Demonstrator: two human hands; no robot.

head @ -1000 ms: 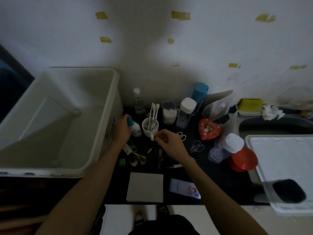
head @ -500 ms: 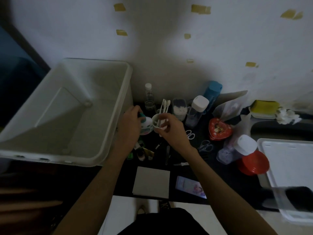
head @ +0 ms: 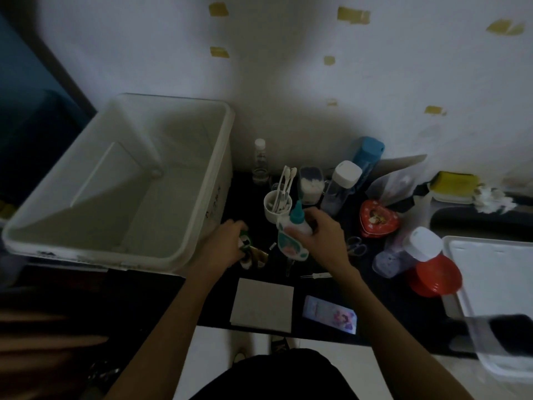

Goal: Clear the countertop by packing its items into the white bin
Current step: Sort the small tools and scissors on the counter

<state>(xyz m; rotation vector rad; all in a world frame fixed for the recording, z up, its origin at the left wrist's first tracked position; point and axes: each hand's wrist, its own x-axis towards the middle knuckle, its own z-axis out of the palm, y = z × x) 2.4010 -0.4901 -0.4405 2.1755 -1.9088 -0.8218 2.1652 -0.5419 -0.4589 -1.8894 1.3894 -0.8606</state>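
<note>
The right hand (head: 318, 241) has its fingers curled around a small white squeeze bottle with a teal conical nozzle and a printed label (head: 291, 236), holding it by the upper body just under the nozzle, so that the base hangs out below the fingers and the nozzle pokes up past the thumb side. The bottle is clear of the dark countertop (head: 383, 307), just in front of the white ceramic cup of cotton swabs (head: 277, 204) that stands beyond the fingertips. A bottle like this is probably light, of soft plastic that gives under pressure, so a moderate wrap round the body seems wiser than a hard squeeze, which might push liquid out of the nozzle. To the left, the left hand (head: 223, 243) is closed on a cluster of small things, a green-capped tube and gold-coloured pieces (head: 253, 252); these look slim and slippery, likely to slide apart, and exactly how many the fingers pinch I cannot tell. The large white plastic bin (head: 202, 180) stands open just beyond the left hand's knuckles, its inside showing nothing packed yet, so nearly all the clearing appears to remain.
</note>
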